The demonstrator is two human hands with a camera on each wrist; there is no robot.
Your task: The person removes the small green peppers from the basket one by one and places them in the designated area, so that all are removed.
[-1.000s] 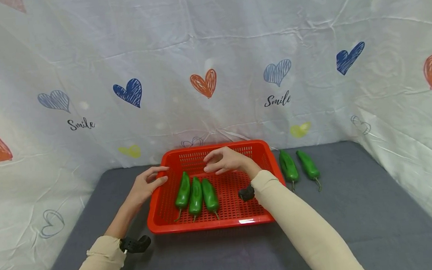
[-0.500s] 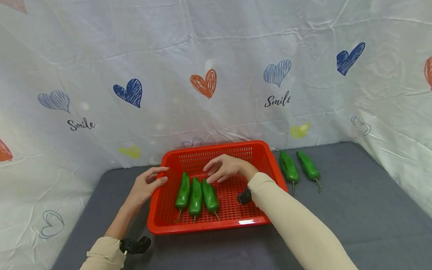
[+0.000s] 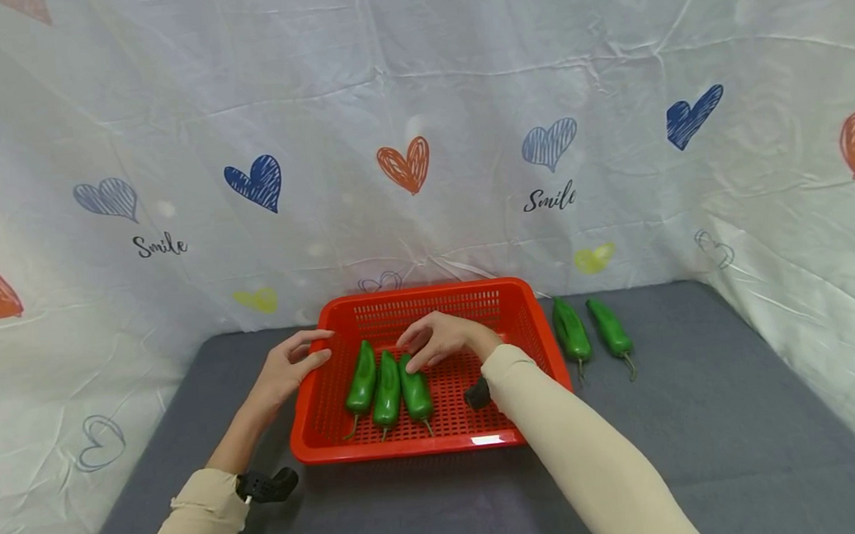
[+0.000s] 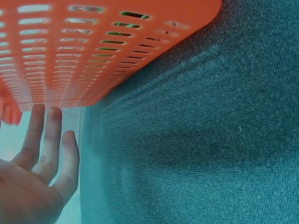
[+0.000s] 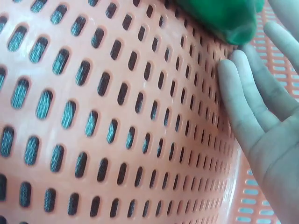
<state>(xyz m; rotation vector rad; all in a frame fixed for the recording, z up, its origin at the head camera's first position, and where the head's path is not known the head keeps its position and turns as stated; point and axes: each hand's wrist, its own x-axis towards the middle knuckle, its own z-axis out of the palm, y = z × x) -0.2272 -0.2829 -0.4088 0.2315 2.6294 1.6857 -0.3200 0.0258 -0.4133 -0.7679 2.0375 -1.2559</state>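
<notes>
Three green peppers lie side by side in a red slotted plastic basket (image 3: 440, 444): a left pepper (image 3: 362, 379), a middle pepper (image 3: 388, 394) and a right pepper (image 3: 416, 392). My right hand (image 3: 443, 338) is inside the basket, its thumb and fingers spread about the upper end of the right pepper. In the right wrist view, its fingers (image 5: 238, 100) reach forward close to the basket floor, just below a green pepper (image 5: 224, 18). At the basket's left rim rests my left hand (image 3: 286, 372). From the left wrist, several loosely bent fingers (image 4: 51, 140) show beside the outer wall.
Two more green peppers, a nearer one (image 3: 572, 331) and a farther one (image 3: 610, 329), lie on the grey tablecloth (image 3: 735, 411) right of the basket. Behind the table hangs a white curtain (image 3: 459, 83) printed with hearts. Each wrist wears a black camera.
My right hand has come down and a little left, from over the basket's middle to the right pepper's upper end. The left hand and the peppers have stayed put.
</notes>
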